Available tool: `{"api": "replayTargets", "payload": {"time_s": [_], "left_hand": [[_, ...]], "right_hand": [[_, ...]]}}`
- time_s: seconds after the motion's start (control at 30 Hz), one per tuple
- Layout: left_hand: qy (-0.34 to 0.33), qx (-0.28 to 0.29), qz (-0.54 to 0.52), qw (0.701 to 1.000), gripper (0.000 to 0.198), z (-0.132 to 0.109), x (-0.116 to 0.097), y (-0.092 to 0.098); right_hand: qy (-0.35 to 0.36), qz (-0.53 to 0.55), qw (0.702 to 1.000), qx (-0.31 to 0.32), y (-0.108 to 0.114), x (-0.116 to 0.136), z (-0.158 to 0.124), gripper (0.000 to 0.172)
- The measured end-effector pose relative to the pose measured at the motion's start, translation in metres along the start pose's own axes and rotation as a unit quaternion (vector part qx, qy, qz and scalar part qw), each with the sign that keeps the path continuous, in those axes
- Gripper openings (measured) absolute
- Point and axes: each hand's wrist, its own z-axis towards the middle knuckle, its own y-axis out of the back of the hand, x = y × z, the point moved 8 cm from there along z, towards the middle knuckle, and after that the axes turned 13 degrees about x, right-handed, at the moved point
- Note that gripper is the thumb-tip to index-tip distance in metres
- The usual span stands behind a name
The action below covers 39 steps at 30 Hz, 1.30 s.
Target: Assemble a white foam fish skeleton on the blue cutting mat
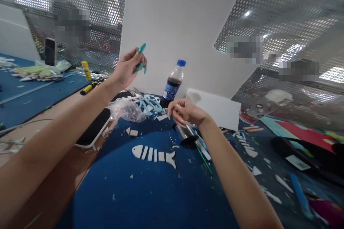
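My left hand (pixel 129 67) is raised above the table, its fingers closed on a small teal tool (pixel 141 57) whose tip points up. My right hand (pixel 185 111) hovers low over the blue mat (pixel 150 193), fingers curled and pinched together; what they hold, if anything, is too small to name. Just under it lies a shiny metal cylinder (pixel 185 133). A white fish skeleton made of cut foam pieces (pixel 154 154) lies on the mat in front of both hands. Teal scissors (pixel 150 104) lie behind, between the hands.
A cola bottle with a blue cap (pixel 173 83) stands in front of a large white board (pixel 182 28). A crumpled clear plastic bag (pixel 126 110), a black and white tablet (pixel 94 128), yellow markers (pixel 87 75) and white scraps lie around. Coloured sheets (pixel 301 130) lie at right.
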Motion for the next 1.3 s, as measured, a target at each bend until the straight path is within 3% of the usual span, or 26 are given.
{"api": "replayTargets", "payload": {"time_s": [0.13,0.27,0.33,0.5,0.57,0.63,0.67,0.73,0.83,0.9,1.0,1.17,1.23,1.3], "left_hand": [[0.07,0.109,0.102,0.986,0.032,-0.005,0.026,-0.017],[0.11,0.235,0.159,0.953,0.029,-0.015,0.036,-0.033],[0.131,0.314,0.171,0.925,0.03,-0.021,0.034,-0.043],[0.18,0.516,0.162,0.822,0.026,-0.049,0.017,-0.076],[0.188,0.569,0.142,0.788,0.024,-0.06,0.008,-0.088],[0.181,0.597,0.114,0.773,0.024,-0.066,-0.003,-0.097],[0.17,0.591,0.102,0.782,0.025,-0.065,-0.008,-0.098],[0.141,0.525,0.075,0.836,0.028,-0.054,-0.015,-0.095],[0.108,0.326,0.008,0.939,0.032,-0.029,-0.017,-0.069],[0.117,0.213,-0.027,0.97,0.034,-0.021,-0.009,-0.052],[0.147,0.152,-0.027,0.977,0.034,-0.017,0.007,-0.043],[0.185,0.08,0.004,0.979,0.019,-0.016,0.037,-0.032],[0.222,0.077,-0.002,0.972,0.022,-0.021,0.051,-0.032],[0.27,0.119,-0.03,0.955,0.026,-0.029,0.062,-0.042]], "right_hand": [[0.084,0.047,0.991,-0.09,0.01,0.016,0.002,0.035],[0.144,0.084,0.964,-0.205,0.033,0.022,-0.007,0.017],[0.156,0.09,0.95,-0.253,0.045,0.021,-0.014,0.013],[0.13,0.063,0.937,-0.318,0.061,0.01,-0.023,0.031],[0.108,0.036,0.939,-0.325,0.06,0.003,-0.02,0.03],[0.082,0.003,0.946,-0.313,0.054,-0.003,-0.012,0.026],[0.067,-0.012,0.953,-0.295,0.048,-0.006,-0.007,0.028],[0.032,-0.037,0.97,-0.238,0.033,-0.01,0.005,0.036],[-0.014,-0.058,0.99,-0.129,0.005,-0.012,0.02,0.048],[-0.028,-0.068,0.994,-0.08,-0.009,-0.012,0.025,0.045],[-0.02,-0.074,0.995,-0.071,-0.014,-0.011,0.029,0.034],[0.06,-0.023,0.988,-0.144,0.004,-0.006,0.027,0.047],[0.092,0.008,0.982,-0.168,0.01,-0.002,0.023,0.048],[0.109,0.038,0.978,-0.173,0.012,0.003,0.018,0.048]]}}
